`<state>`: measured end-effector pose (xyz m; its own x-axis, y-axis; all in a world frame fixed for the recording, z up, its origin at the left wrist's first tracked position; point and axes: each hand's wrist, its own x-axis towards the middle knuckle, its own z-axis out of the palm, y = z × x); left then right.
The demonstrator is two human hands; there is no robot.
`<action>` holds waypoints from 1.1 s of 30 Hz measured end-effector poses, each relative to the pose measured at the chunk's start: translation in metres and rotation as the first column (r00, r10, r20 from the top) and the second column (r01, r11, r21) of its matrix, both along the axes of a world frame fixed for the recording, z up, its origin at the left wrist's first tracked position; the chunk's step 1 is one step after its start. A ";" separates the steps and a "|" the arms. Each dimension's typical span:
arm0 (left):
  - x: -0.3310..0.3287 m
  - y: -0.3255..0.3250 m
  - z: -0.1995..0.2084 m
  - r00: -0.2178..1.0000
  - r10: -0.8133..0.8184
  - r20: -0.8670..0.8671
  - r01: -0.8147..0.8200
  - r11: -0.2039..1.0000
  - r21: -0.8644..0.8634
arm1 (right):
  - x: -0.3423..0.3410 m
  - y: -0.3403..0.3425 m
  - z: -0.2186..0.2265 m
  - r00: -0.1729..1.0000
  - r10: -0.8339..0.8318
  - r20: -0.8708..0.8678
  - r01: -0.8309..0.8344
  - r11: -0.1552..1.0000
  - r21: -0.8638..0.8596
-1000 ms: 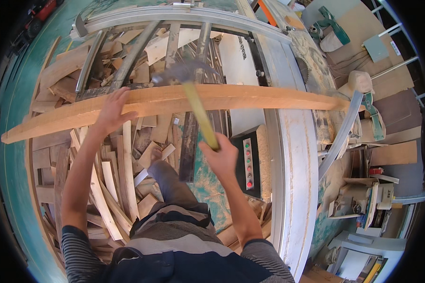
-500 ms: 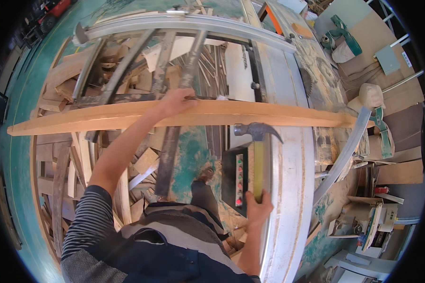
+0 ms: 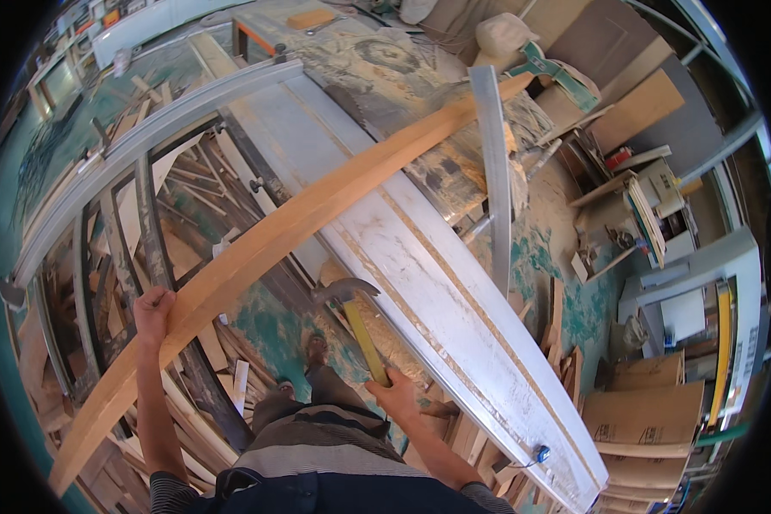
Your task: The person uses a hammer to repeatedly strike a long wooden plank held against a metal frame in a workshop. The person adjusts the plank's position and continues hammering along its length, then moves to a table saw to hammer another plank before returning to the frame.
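Observation:
A long, light-brown wooden board (image 3: 317,199) lies slantwise across the pale metal bed of a saw table (image 3: 454,300). My left hand (image 3: 153,314) is closed on the board's edge towards its near left end. Lower down, my right hand (image 3: 394,396) wraps round the yellow handle of a claw hammer (image 3: 367,343). The hammer's dark head points up and away, beside the bed's left edge and apart from the board. The board's far end passes behind an upright grey metal bar (image 3: 491,171).
An open metal frame (image 3: 150,227) extends left of the bed, over heaped wood offcuts (image 3: 206,184). Sawdust covers the machine top (image 3: 385,60) beyond. Cardboard boxes (image 3: 647,411) are stacked at the right. A small blue object (image 3: 541,453) sits on the bed's near end.
My view has turned right, so the board and bed now run diagonally. The button panel has left the view. My left hand still grips the board; the hammer stays in my right hand.

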<state>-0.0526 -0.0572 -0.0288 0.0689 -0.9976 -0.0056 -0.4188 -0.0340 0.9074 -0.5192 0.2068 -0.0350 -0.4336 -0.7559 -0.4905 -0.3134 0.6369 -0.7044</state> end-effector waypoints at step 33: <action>-0.281 0.115 0.125 0.773 -0.377 0.511 0.620 0.623 -0.477 | 0.174 0.584 -0.194 0.457 -0.868 -0.196 0.800 0.304 0.517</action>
